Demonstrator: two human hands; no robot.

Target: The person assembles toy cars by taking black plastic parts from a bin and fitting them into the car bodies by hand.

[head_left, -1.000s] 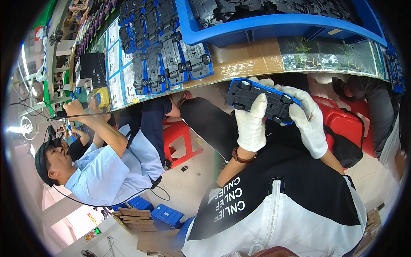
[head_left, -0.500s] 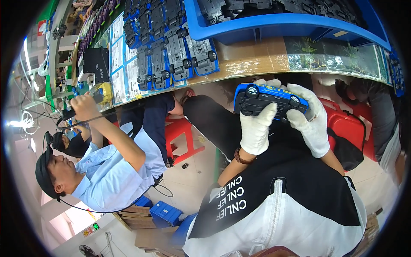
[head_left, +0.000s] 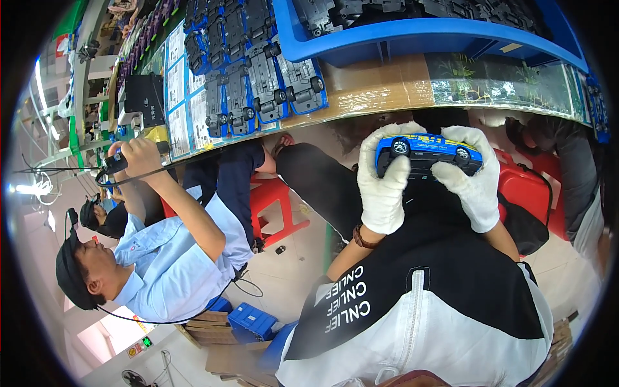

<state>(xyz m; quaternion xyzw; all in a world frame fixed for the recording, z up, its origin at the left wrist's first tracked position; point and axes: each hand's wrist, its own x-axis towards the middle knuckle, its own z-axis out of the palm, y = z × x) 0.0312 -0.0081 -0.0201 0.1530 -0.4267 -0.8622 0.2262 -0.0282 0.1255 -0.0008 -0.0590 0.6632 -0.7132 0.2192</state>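
Observation:
A blue toy car point(head_left: 431, 152) with yellow markings and a black underside is held above my lap, its side and part of its base facing me. My left hand point(head_left: 383, 184), in a white glove, grips the car's left end, thumb over the wheel there. Around the right end wraps my right hand point(head_left: 476, 184), also gloved in white, its thumb pressed to the black base. Both hands' fingers curl behind the car and are partly hidden.
Several upturned blue cars point(head_left: 244, 87) stand in rows on the bench's left. A blue bin point(head_left: 412, 32) of black parts sits on the bench ahead. At left, a co-worker point(head_left: 174, 251) holds a dark tool. Red stools point(head_left: 278, 209) stand below.
The toy car has tipped in my hands, so more of its blue side shows and less of its base. It sits slightly further right. The co-worker's hands have moved right.

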